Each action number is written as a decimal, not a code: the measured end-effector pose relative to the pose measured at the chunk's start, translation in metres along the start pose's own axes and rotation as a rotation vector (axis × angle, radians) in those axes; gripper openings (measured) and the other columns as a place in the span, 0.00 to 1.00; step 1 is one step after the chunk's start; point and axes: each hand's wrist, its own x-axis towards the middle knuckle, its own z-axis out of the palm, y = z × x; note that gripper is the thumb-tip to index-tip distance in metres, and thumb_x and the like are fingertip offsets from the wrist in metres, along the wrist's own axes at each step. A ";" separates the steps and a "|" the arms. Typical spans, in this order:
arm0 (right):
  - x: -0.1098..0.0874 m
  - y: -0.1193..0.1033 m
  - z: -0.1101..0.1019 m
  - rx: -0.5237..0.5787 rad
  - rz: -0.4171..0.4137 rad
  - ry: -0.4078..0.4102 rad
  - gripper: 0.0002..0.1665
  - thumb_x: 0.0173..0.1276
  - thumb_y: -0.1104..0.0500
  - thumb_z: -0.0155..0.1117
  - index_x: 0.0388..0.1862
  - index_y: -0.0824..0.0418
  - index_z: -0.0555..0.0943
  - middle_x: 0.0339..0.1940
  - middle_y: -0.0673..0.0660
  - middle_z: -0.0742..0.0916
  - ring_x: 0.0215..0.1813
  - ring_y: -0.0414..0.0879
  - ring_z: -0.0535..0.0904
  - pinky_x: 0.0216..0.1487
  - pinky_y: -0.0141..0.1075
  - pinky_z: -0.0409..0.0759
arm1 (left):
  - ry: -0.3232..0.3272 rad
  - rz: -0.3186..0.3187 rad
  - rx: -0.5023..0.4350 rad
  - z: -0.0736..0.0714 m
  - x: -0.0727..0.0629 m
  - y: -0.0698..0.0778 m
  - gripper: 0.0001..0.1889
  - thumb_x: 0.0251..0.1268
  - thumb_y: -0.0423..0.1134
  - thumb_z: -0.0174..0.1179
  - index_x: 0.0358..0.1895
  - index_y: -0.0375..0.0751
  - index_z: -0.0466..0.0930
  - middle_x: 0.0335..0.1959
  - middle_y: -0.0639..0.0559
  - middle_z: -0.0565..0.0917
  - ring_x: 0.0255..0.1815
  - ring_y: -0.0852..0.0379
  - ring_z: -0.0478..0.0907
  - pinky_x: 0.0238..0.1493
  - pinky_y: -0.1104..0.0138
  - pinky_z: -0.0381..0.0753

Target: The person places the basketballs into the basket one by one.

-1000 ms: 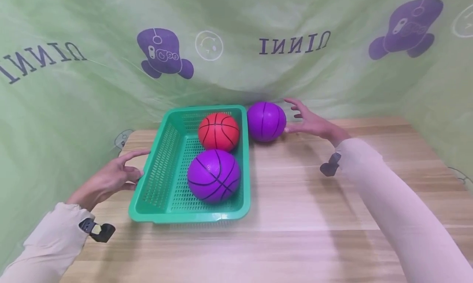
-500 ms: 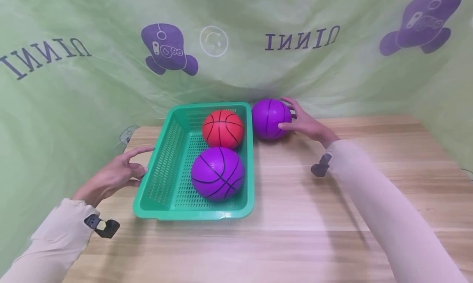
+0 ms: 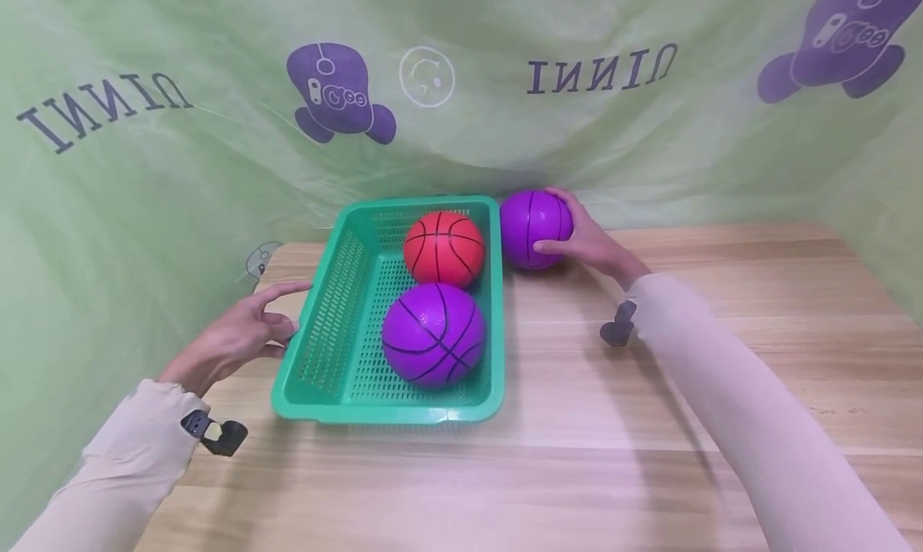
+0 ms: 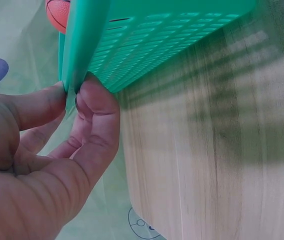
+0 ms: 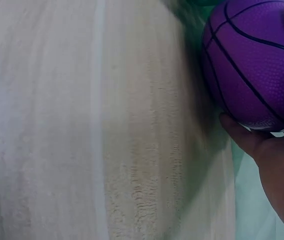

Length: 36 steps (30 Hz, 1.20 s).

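Observation:
A green plastic basket [image 3: 389,414] with slotted walls stands on the wooden table. My left hand [image 3: 234,336] is at its left side; in the left wrist view, thumb and fingers pinch the rim [image 4: 84,45]. Inside lie a red toy basketball [image 3: 443,249] at the back and a larger-looking purple one [image 3: 433,336] in front. Another purple basketball [image 3: 530,223] sits outside, against the basket's back right corner. My right hand [image 3: 594,243] grips this outer ball from the right, thumb across its front and fingers over the top and far side. The right wrist view shows its pebbled side [image 5: 257,65] close up.
A green cloth [image 3: 476,135] with purple prints hangs behind the table and along both sides, close behind the basket and outer ball. The wooden tabletop [image 3: 692,328] extends to the right and front. Each wrist carries a dark strap-on device [image 3: 216,433].
My right hand has moved left from beside the outer purple ball and closed around it. The left hand stays at the basket rim. The whole head view has shifted slightly.

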 end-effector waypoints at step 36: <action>-0.045 -0.043 -0.031 -0.106 0.006 0.101 0.57 0.58 0.60 0.76 0.79 0.54 0.51 0.74 0.68 0.62 0.68 0.69 0.66 0.61 0.63 0.72 | -0.043 0.050 -0.030 -0.001 0.000 -0.003 0.42 0.65 0.18 0.47 0.81 0.40 0.44 0.30 0.40 0.81 0.37 0.49 0.82 0.46 0.55 0.84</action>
